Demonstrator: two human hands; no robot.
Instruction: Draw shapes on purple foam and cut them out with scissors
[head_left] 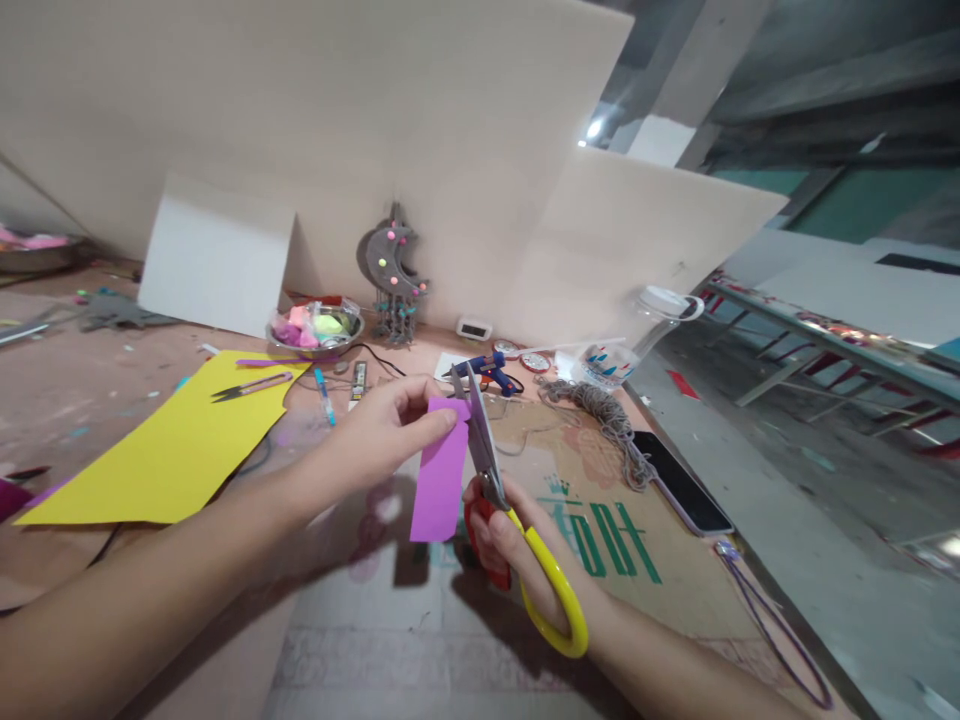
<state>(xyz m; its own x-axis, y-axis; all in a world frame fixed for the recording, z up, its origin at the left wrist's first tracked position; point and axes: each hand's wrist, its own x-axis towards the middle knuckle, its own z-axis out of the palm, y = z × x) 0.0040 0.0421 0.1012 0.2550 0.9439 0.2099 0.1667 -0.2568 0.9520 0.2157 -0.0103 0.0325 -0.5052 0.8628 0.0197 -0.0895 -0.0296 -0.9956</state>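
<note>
My left hand (409, 422) pinches the top of a purple paper strip (437, 492) between thumb and fingers, and the strip hangs down over the cardboard. In my right hand (517, 540) is a pair of scissors (487, 465) with one yellow and one red handle, my fingers wrapped through the loops. The blades point up and stand apart at the strip's upper right edge, close to my left thumb. Whether the paper lies between the blades is hard to make out.
Yellow paper (180, 440) with small snips (251, 387) lies left. Behind are a bowl (315, 345), a moon ornament (394, 262) and a blue glue gun (487, 370). Grey yarn (607, 415), a phone (682, 485) and a plastic jug (622, 345) line the table's right edge.
</note>
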